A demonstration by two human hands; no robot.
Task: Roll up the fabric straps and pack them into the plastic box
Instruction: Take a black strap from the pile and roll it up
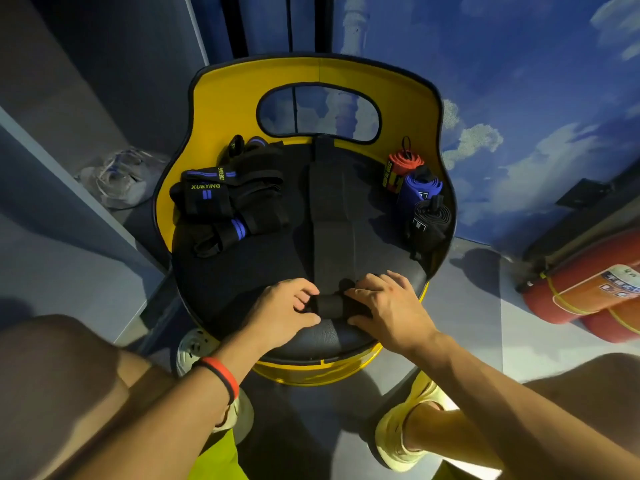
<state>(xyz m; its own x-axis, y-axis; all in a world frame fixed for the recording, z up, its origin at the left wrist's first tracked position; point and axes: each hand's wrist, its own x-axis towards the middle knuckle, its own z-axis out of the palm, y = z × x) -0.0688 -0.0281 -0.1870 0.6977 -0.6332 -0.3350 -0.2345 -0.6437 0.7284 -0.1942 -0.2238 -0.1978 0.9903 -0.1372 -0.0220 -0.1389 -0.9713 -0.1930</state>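
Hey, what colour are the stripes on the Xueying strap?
Blue, on black fabric; the Xueying strap shows best in the head view.

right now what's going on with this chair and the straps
A person is rolling a black strap on a black chair seat. The left hand and right hand grip its rolled near end; the rest lies flat toward the chair back. A red roll, blue roll and black roll sit at the seat's right, an unrolled pile at its left.

1. We see a public indoor venue, probably a gym: the wall (519, 98) is painted with blue sky and clouds.
2. Red fire extinguishers (588, 285) sit at the right.
3. Rolled and loose wrist wraps (221, 199) rest on a yellow-and-black round chair (398, 95).
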